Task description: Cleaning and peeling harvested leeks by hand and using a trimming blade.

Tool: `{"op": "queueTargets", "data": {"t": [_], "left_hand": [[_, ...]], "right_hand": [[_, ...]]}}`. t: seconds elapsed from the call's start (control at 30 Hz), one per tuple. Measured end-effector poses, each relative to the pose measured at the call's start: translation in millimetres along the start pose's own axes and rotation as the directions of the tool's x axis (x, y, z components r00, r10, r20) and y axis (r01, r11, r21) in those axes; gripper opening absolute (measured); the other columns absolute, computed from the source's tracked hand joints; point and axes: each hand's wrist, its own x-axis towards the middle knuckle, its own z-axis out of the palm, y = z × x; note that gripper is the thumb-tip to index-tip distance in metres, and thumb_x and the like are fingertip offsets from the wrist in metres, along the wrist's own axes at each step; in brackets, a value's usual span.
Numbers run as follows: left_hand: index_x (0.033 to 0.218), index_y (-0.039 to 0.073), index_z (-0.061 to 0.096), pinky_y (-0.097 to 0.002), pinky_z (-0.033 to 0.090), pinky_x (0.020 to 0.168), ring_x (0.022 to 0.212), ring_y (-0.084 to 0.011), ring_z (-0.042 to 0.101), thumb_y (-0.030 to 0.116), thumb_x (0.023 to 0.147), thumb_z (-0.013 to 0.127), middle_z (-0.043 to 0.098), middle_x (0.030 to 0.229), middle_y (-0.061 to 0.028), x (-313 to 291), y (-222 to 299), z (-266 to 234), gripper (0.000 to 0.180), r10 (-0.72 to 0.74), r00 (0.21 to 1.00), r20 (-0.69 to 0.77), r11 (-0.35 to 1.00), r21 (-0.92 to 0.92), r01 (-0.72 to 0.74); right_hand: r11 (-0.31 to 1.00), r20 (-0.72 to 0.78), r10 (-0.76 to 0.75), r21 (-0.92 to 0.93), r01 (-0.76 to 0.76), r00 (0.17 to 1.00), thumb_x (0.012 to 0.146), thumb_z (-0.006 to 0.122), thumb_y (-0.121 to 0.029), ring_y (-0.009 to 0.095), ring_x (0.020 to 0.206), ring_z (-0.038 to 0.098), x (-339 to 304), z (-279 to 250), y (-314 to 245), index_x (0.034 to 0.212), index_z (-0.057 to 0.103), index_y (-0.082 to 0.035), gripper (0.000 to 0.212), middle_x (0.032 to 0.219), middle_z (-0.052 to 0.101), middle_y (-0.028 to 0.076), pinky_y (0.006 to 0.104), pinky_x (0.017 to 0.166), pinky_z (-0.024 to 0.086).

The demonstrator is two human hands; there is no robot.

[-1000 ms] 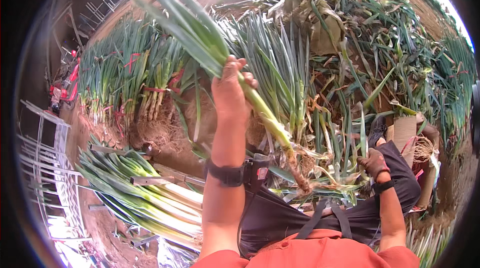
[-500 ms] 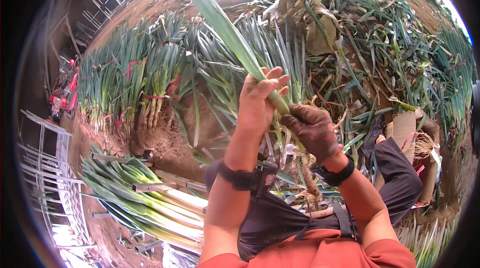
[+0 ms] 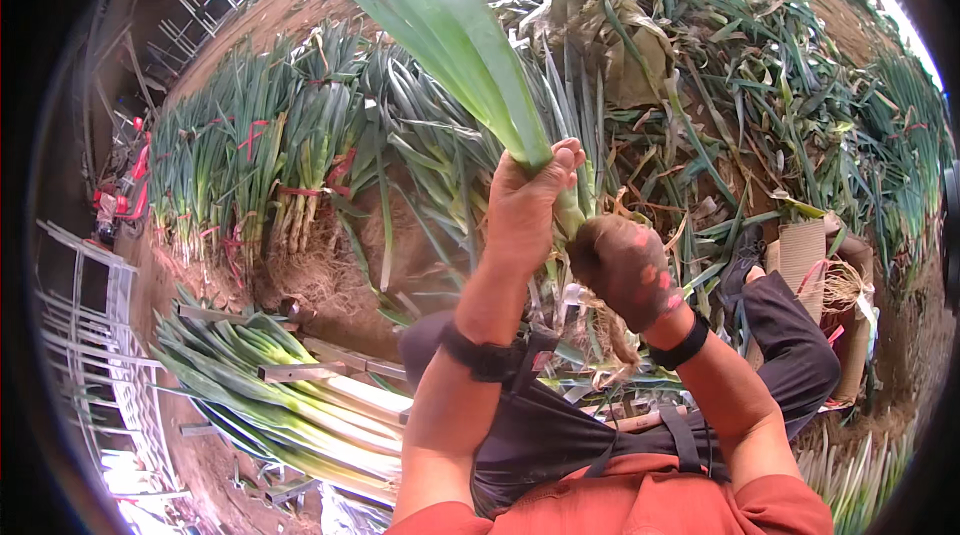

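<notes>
A large leek (image 3: 485,75) slants across the middle, its broad green leaves reaching up to the top left. My bare left hand (image 3: 523,203) is wrapped round its stalk just below where the leaves fan out. Lower on the same stalk, my right hand (image 3: 625,270), in a dirty brown glove with red patches, is closed with its fingers curled in. The lower stalk is mostly hidden behind the glove; brownish root or peel shows beneath it. To the left of my lap, trimmed leeks (image 3: 320,405) with pale stalks lie side by side on a metal-barred rack (image 3: 300,372).
Upright leek bundles (image 3: 240,145) tied with red bands stand at the left, roots down. A heap of loose leaves (image 3: 770,85) covers the far right, with a crumpled sack (image 3: 610,40) by it. A cardboard piece (image 3: 800,255) lies near my right leg. White metal frames (image 3: 85,325) line the left edge.
My left hand has closed from spread fingers to a full grip round the stalk. The leek's leaves now show broader and fanned apart. My right hand has turned over, its fingers curling inward.
</notes>
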Motion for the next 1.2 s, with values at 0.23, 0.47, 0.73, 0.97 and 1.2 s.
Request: {"op": "queueTargets", "data": {"t": [0.23,0.47,0.73,0.97,1.2], "left_hand": [[0.105,0.003,0.05,-0.0367,0.044,0.088,0.094,-0.0226,0.06,0.007,0.087,0.056,0.061,0.1,-0.0096,12,-17,-3,0.02,0.042,0.997,-0.063,0.995,0.094,-0.036],[0.105,0.004,0.047,-0.0387,0.049,0.083,0.091,-0.0236,0.062,0.005,0.085,0.057,0.061,0.098,-0.0115,15,9,-6,0.022,0.218,0.967,-0.133,0.975,0.075,-0.21],[0.112,0.004,0.045,-0.0415,0.048,0.086,0.093,-0.0265,0.06,0.002,0.085,0.055,0.059,0.1,-0.012,19,33,-17,0.028,0.306,0.882,-0.359,0.946,0.008,-0.325],[0.104,0.001,0.049,-0.043,0.049,0.085,0.092,-0.0268,0.06,0.003,0.085,0.056,0.059,0.096,-0.0115,16,22,-15,0.021,0.219,0.899,-0.379,0.963,-0.064,-0.262],[0.105,0.003,0.046,-0.0332,0.048,0.062,0.066,-0.0169,0.056,0.002,0.083,0.055,0.06,0.087,-0.0103,17,34,-26,0.024,0.319,0.783,-0.534,0.928,0.01,-0.372]], "right_hand": [[0.967,0.581,-0.176,-0.05,0.251,0.795,0.07,0.059,-0.015,0.029,0.063,0.06,-21,20,11,0.074,0.057,-0.009,0.007,0.066,0.058,0.011,0.038,0.053,0.048],[0.98,0.902,0.109,-0.168,0.106,0.417,0.07,0.064,-0.024,0.032,0.073,0.063,-63,9,17,0.08,0.066,-0.006,0.02,0.075,0.064,0.014,0.0409,0.066,0.05],[0.848,0.574,0.475,-0.098,-0.521,0.666,0.077,0.062,-0.047,0.031,0.082,0.063,-107,-1,49,0.099,0.061,-0.002,0.05,0.084,0.063,0.02,0.037,0.073,0.048],[0.762,0.309,0.587,0.102,-0.639,0.749,0.077,0.058,-0.056,0.032,0.081,0.062,-44,8,26,0.101,0.059,0.002,0.063,0.082,0.062,0.023,0.039,0.071,0.046],[0.741,0.267,0.568,0.246,-0.625,0.779,0.091,0.049,-0.034,0.017,0.053,0.048,-62,19,38,0.081,0.062,-0.001,0.037,0.057,0.052,0.009,0.0326,0.052,0.039]]}}
